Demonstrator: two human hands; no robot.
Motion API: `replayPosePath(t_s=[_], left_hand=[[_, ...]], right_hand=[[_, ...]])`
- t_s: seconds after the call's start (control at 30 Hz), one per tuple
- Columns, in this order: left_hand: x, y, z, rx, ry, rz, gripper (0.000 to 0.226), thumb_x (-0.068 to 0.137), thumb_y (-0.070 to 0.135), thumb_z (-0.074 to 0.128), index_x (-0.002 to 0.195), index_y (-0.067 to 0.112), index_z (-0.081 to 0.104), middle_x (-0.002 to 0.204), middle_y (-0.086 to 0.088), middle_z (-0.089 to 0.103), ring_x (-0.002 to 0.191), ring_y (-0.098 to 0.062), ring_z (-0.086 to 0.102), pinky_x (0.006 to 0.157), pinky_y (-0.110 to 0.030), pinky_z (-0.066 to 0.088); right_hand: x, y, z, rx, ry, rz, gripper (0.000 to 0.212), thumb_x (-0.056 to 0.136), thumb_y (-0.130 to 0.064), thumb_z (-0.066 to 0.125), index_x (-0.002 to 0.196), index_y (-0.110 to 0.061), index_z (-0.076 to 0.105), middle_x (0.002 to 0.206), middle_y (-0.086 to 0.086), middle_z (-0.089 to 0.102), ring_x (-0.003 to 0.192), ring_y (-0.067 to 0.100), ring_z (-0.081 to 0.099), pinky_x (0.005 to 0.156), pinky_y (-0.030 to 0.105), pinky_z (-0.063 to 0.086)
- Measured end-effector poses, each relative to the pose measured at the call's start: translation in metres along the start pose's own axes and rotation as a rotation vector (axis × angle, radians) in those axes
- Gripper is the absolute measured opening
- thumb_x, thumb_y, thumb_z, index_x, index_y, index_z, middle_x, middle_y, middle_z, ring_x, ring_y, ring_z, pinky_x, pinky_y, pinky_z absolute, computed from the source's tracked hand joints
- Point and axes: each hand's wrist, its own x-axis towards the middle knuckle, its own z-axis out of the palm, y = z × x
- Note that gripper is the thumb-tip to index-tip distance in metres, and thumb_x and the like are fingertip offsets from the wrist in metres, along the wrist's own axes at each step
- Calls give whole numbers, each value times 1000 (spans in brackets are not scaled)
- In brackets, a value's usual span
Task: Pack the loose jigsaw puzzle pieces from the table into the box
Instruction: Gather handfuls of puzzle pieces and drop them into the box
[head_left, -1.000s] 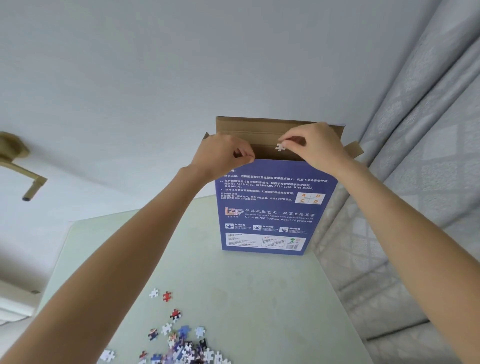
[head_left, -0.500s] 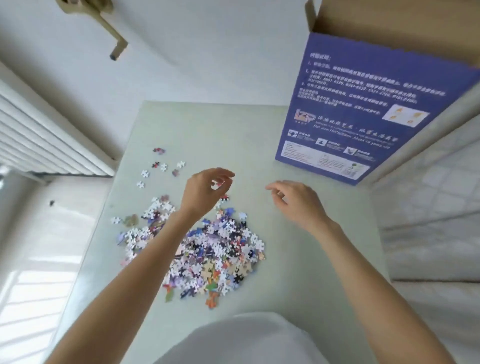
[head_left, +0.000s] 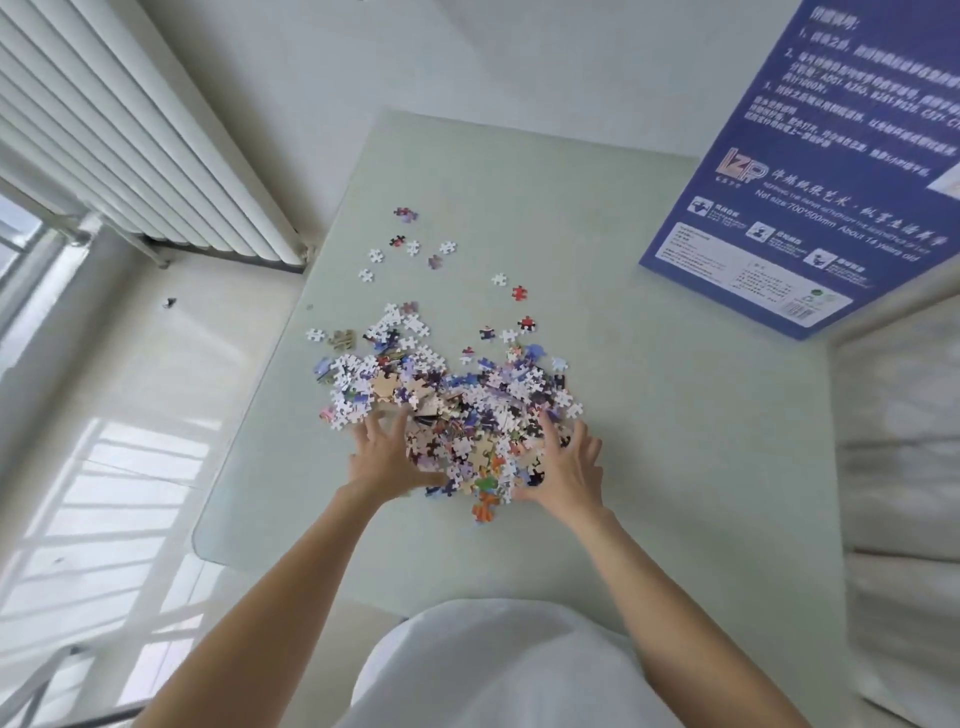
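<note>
A heap of loose jigsaw pieces (head_left: 447, 395) lies in the middle of the pale green table (head_left: 675, 441). My left hand (head_left: 387, 454) rests against the heap's near left edge with fingers spread. My right hand (head_left: 563, 465) rests against its near right edge, fingers also spread and reaching into the pieces. Both palms face inward, flanking the pile's near part. Scattered single pieces (head_left: 413, 247) lie farther back. The tall blue puzzle box (head_left: 810, 187) stands at the table's far right; its top is out of view.
A white ribbed radiator (head_left: 130, 135) lines the wall at the left, beside the table's left edge. A pale patterned curtain (head_left: 898, 441) hangs along the right side. My white-clad torso (head_left: 498, 670) fills the bottom centre.
Both hands came down from the box's open top to the table and now bracket the heap. The view has tilted down from the box to the pile.
</note>
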Motion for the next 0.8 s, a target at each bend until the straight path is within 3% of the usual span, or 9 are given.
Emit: replayPosePath(t_s=[0.17,0.27,0.37,0.53,0.67,0.8], left_hand=[[3,12,19,11,16,162,123,51,59,81,145,34,5,141,-10,16,126,-30,21,89,-44,50],[8,17,20,-14,38,239,116,57,48,83,145,33,8,137,-9,22,123,-27,24,82,-34,50],[11,21,17,-61,33,285,105,63,38,83,143,31,15,134,-7,28,120,-25,28,82,-31,47],[14,22,12,-127,9,334,88,67,35,80,137,28,27,130,-8,37,117,-25,37,91,-31,42],[16,22,9,-185,-3,361,81,68,30,80,133,26,33,127,-8,42,114,-24,45,92,-31,43],[19,17,7,-239,7,378,72,70,28,79,130,24,40,123,-5,49,108,-23,53,89,-32,46]], right_hand=[[-1,-37,16,135,64,29,107,66,-39,81,147,-31,12,141,13,18,121,31,30,90,36,44],[3,-49,17,204,63,90,104,67,-30,82,147,-29,15,139,12,25,121,31,36,93,38,45],[5,-53,13,278,62,113,92,73,-17,78,145,-22,21,146,13,25,128,30,37,101,38,41],[1,-59,4,434,14,129,86,77,-4,71,146,-17,21,149,12,21,132,28,34,100,31,37],[0,-64,-1,521,-71,155,94,74,-6,71,147,-24,14,148,10,15,135,29,27,95,28,35],[5,-70,0,495,-76,178,84,76,-20,67,146,-23,20,145,9,21,135,28,26,107,36,30]])
